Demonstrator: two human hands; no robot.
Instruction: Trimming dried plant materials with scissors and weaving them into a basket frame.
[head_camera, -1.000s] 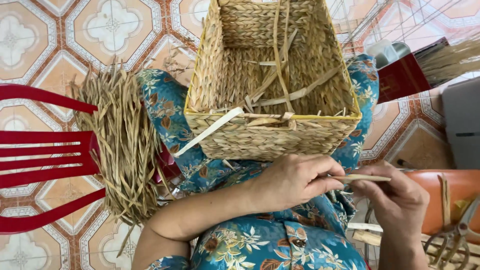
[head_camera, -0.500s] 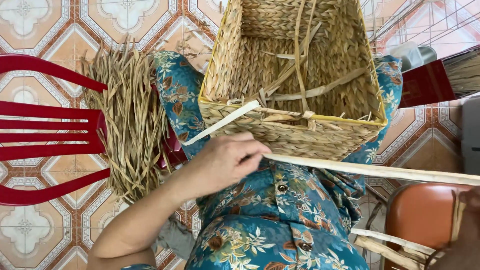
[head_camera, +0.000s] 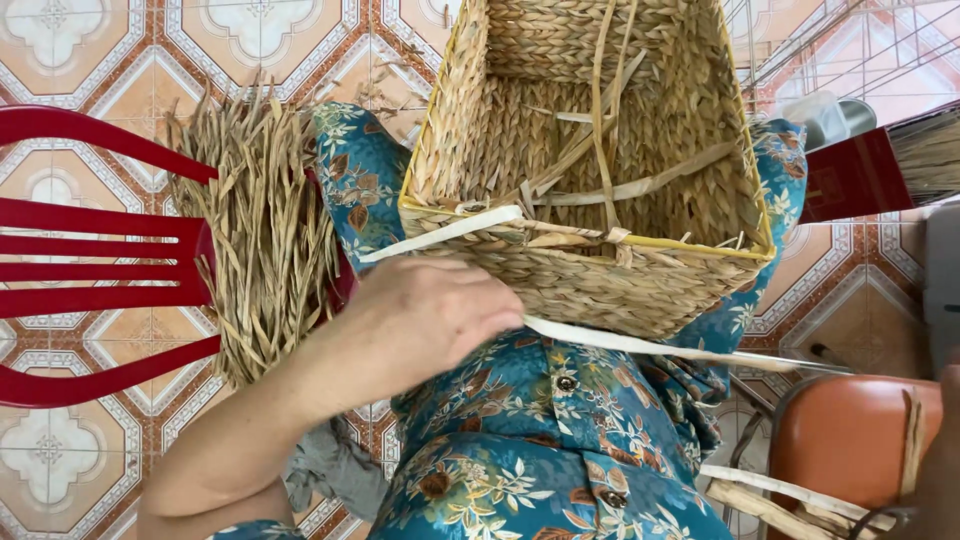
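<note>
A rectangular woven straw basket (head_camera: 590, 150) rests on my lap, its opening facing me, with loose strands sticking out inside. My left hand (head_camera: 432, 312) presses against the basket's near wall, its fingers closed on a long pale straw strand (head_camera: 660, 346) that runs off to the right under the basket. Another pale flat strand (head_camera: 440, 233) lies along the near rim. Only a sliver of my right hand (head_camera: 946, 460) shows at the right edge, so I cannot tell its grip.
A thick bundle of dry straw (head_camera: 268, 225) lies on a red plastic chair (head_camera: 95, 250) at my left. An orange-brown stool (head_camera: 850, 440) with straw pieces stands at lower right. A dark red box (head_camera: 850, 175) sits at the right on the patterned tile floor (head_camera: 90, 60).
My right hand has drawn the strand out to the right and slid almost out of view. My left hand shifted left to the basket's near wall.
</note>
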